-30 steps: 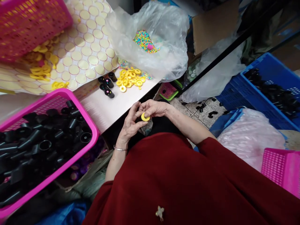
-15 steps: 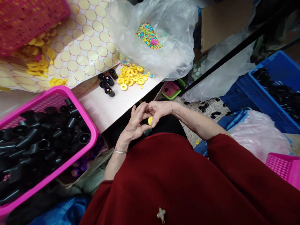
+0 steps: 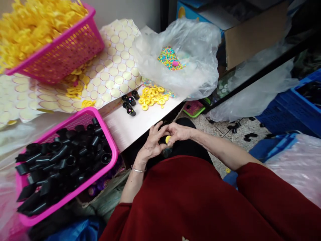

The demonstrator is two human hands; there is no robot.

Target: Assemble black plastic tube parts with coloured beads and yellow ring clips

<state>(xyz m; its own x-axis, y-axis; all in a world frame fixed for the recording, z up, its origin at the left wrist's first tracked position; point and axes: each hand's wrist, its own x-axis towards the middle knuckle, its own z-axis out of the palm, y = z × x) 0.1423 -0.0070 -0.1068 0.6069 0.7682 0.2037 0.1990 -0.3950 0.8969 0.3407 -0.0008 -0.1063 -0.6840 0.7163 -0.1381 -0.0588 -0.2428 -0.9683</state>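
Note:
Above my lap my two hands meet around a small yellow round piece [image 3: 168,139]. My right hand [image 3: 178,132] pinches it between thumb and fingers. Curled toward it from the other side, my left hand [image 3: 152,143] has its thumb tip at the piece and its fingers touching my right fingers. Something dark shows behind the yellow piece, but I cannot tell whether it is a held part or my trousers. On the table's front edge, nearest my hands, lie a pile of yellow rings [image 3: 151,96] and several short black tubes [image 3: 130,111], some with coloured beads inside.
A pink basket of black tubes [image 3: 114,150] stands at left. Behind is a pink basket [image 3: 75,50] heaped with yellow parts, on sheets of round stickers [image 3: 107,63]. A plastic bag [image 3: 200,70] holds coloured beads [image 3: 169,58]. Blue crates [image 3: 281,107] stand right; black pieces litter the floor.
The camera view has shifted, so the scene sits lower and further right, showing more of the yellow-filled basket. My hands stay together around the yellow piece, with slight finger movement.

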